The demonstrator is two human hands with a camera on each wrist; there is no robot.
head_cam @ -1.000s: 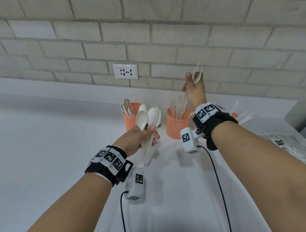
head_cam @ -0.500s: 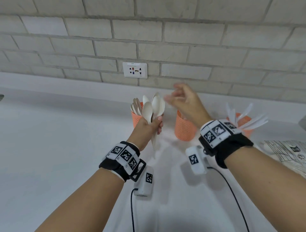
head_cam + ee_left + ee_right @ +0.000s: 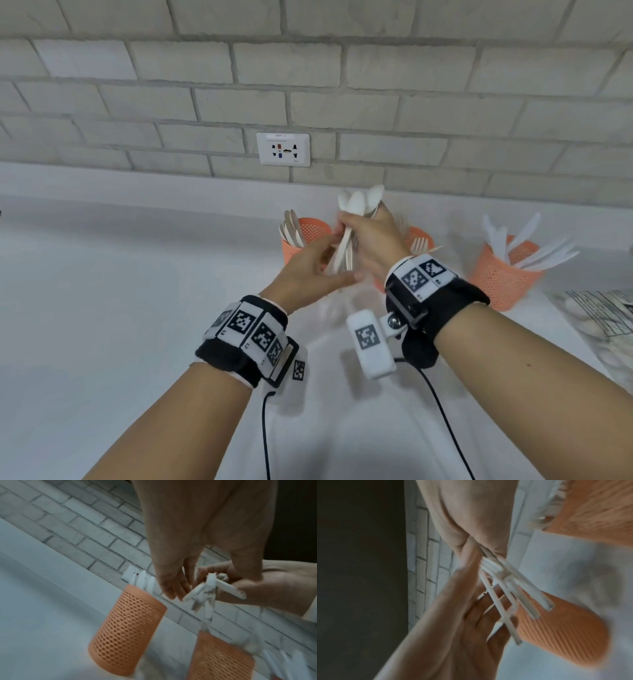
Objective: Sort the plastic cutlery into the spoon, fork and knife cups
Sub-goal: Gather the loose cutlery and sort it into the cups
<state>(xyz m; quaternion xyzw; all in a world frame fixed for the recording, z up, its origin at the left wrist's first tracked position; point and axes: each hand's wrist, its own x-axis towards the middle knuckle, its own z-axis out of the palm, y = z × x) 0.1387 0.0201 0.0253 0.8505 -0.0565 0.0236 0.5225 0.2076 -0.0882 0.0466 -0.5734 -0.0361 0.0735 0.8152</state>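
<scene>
Right hand (image 3: 371, 240) grips the bunch of white spoons (image 3: 356, 212) above the spoon cup (image 3: 308, 236); left hand (image 3: 305, 270) fingers straight, beneath the handles.

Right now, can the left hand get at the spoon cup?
Probably yes. The left hand is open beside the spoon cup, with nothing between them; the right hand grips the spoon bundle just to the side.

Spoons (image 3: 356, 209) in the grip: white. Cups behind it, orange mesh (image 3: 503, 277). Wristbands (image 3: 246, 339) black, white checker tags. Wall (image 3: 308, 68) pale grey brick.
</scene>
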